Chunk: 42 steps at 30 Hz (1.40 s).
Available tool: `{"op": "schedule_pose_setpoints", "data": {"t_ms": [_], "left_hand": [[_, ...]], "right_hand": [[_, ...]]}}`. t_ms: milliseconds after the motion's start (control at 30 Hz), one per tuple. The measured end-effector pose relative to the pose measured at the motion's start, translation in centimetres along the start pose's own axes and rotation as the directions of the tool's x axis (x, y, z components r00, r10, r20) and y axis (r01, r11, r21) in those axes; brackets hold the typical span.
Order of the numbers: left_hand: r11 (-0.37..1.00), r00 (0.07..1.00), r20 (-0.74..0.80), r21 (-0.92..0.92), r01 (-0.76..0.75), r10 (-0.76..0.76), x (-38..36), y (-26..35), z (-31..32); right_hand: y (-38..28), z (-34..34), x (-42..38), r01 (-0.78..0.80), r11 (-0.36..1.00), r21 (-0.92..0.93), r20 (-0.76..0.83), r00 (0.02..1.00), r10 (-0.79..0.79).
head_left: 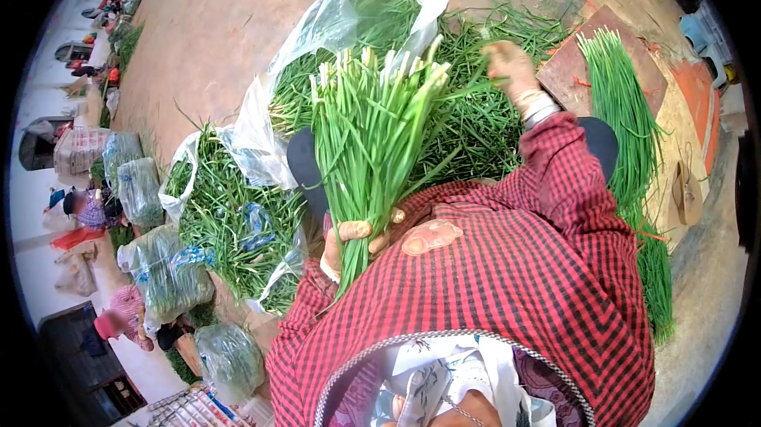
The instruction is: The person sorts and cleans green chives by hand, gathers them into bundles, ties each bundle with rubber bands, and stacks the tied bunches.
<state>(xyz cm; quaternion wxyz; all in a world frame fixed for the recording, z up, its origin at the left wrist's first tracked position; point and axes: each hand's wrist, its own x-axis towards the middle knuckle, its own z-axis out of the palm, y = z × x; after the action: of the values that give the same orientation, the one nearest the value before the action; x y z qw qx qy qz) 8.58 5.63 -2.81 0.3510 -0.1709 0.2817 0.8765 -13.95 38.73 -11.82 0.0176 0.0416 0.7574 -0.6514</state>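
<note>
My left hand is wrapped round the lower, leafy end of a thick bunch of garlic chives, whose pale cut stems point up and away from me. To the right, my right hand is closed, with thin green chive leaves at its fingertips; its fingers are partly blurred. Beneath it spreads a heap of loose chive leaves. Behind the bunch, an open clear plastic bag holds more chives.
Neatly laid chives lie at right, partly on a reddish board. A second bag of loose greens stands at left. Beyond it are packed plastic bags and other people, one in a pink top. A sandal lies far right.
</note>
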Motion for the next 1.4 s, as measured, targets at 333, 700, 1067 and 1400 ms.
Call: {"op": "schedule_pose_setpoints", "data": {"t_ms": [333, 700, 1067, 1400], "left_hand": [[0.989, 0.999, 0.027, 0.150, 0.016, -0.020, 0.9, 0.4, 0.3], [0.985, 1.000, 0.001, 0.173, 0.004, -0.004, 0.9, 0.5, 1.5], [0.959, 0.987, -0.146, 0.263, 0.104, -0.066, -1.7, 1.7, -3.3], [0.909, 0.969, -0.201, 0.414, -0.050, 0.145, 0.0, 1.7, 2.0]], "right_hand": [[-6.4, 4.7, -6.8, -0.131, 0.973, 0.192, 0.511, 0.860, 0.015], [-7.4, 2.0, -5.0, -0.166, 0.982, 0.091, 0.368, 0.922, 0.121], [-6.1, -5.2, -3.7, -0.223, 0.973, 0.064, 0.185, 0.960, 0.208], [-9.7, 0.1, -5.4, -0.074, 0.997, 0.001, 0.453, 0.889, 0.066]]}}
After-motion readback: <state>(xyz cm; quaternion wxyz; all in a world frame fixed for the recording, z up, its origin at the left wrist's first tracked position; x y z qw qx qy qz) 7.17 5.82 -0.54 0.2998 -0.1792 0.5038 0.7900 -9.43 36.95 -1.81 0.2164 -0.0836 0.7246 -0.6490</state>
